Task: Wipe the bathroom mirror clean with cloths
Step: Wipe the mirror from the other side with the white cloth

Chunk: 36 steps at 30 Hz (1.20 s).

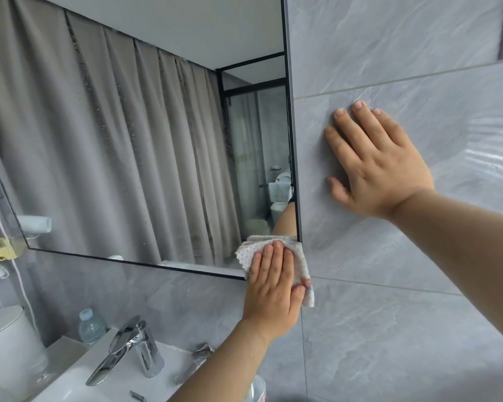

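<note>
Faced a grey tiled wall (404,329), with a black-edged mirror (114,140) mounted on it above a white surface (174,364). Noted faint specks across the glass, so judged the wiping not yet done. Braced the right hand (381,166) flat on the tile just beside the mirror's right edge, fingers (360,120) straight, slightly spread, holding nothing. Pressed the left hand (273,288) against the mirror's lower right corner, fingers (278,256) straight and side by side on top of the cloth (301,265), thumb laid along its right side rather than curled round it. Found the cloth bunched and spotted, straddling the frame corner, partly on glass and partly on tile. Spotted a chrome tap (131,349) and a small clear bottle (92,326) down on the surface, well apart from both hands.

Weighed the risks. Pinned by flat pressure only, so could slip from under the palm on a long stroke and drop toward the surface. Could catch on the frame edge at the corner and fold over, leaving a missed strip. Could smear dirt back across the glass if never refolded. Could leave prints if the bracing hand strayed onto the mirror.
</note>
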Motion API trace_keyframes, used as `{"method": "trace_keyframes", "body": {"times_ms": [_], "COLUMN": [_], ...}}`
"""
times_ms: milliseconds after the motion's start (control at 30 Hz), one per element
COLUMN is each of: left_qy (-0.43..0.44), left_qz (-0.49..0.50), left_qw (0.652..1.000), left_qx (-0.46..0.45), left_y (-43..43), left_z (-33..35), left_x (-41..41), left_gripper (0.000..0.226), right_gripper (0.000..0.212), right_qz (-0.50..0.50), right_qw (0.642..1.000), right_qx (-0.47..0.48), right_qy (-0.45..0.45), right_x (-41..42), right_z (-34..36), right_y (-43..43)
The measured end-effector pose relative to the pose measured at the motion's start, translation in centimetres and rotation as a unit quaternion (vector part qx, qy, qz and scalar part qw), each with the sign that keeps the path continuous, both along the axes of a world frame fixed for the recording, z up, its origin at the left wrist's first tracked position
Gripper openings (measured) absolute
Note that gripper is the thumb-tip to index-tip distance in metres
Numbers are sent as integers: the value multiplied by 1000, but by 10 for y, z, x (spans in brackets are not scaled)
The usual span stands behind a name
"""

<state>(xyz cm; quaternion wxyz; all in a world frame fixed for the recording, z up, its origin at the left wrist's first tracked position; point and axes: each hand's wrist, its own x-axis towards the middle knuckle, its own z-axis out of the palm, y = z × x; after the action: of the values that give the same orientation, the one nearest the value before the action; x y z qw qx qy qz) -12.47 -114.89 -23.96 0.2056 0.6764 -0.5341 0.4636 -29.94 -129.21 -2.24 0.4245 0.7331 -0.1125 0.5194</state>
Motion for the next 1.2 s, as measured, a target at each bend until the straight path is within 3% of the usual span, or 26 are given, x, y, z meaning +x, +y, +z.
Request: {"method": "trace_keyframes", "body": {"times_ms": [333, 933, 1067, 1200], "left_qy": [-61, 14, 14, 12], "left_qz": [-19, 33, 24, 8], "left_qw": [998, 992, 991, 991], "left_qx": [-21, -118, -128, -133], "left_y": [3, 9, 8, 9], "left_z": [32, 370, 364, 308], "left_x": [17, 49, 50, 54], "left_gripper": [69, 72, 70, 65], "right_gripper": [72, 73, 72, 71], "right_qz": [-1, 17, 19, 15], "right_qw": [1000, 1000, 1000, 1000], "right_qx": [6, 10, 10, 14], "right_qy": [3, 4, 0, 4], "right_x": [0, -1, 0, -1], "right_z": [-1, 0, -1, 1], "right_y": [1, 2, 1, 2]}}
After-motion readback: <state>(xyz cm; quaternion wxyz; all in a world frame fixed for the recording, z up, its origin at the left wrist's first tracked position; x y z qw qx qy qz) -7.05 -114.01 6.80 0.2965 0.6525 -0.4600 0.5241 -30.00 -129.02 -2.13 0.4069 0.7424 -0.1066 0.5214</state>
